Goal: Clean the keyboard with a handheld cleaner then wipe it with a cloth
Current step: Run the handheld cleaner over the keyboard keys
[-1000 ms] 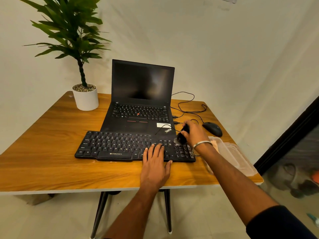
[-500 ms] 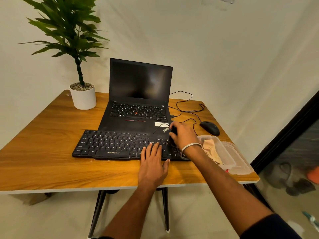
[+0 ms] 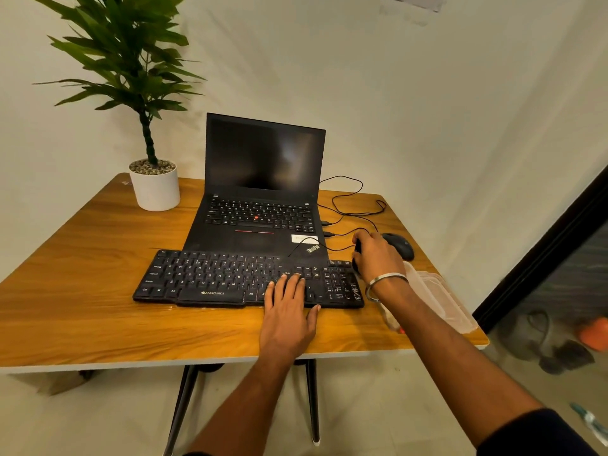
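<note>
Left hand (image 3: pixel 287 315) flat on keyboard (image 3: pixel 230 278), fingers straight, right hand (image 3: pixel 378 255) gripping black cleaner (image 3: pixel 357 250) at its right end

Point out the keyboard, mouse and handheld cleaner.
keyboard (image 3: pixel 210 274), head view, on the letter keys.
mouse (image 3: pixel 399 245), head view, on its top shell.
handheld cleaner (image 3: pixel 357 250), head view, on the dark body by the right hand's fingers.

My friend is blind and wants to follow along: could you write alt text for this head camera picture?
A person's right hand grips a small black handheld cleaner at the right end of a black keyboard while the left hand rests flat on its keys. Behind it on the wooden table are an open laptop, a mouse and a potted plant.
</note>
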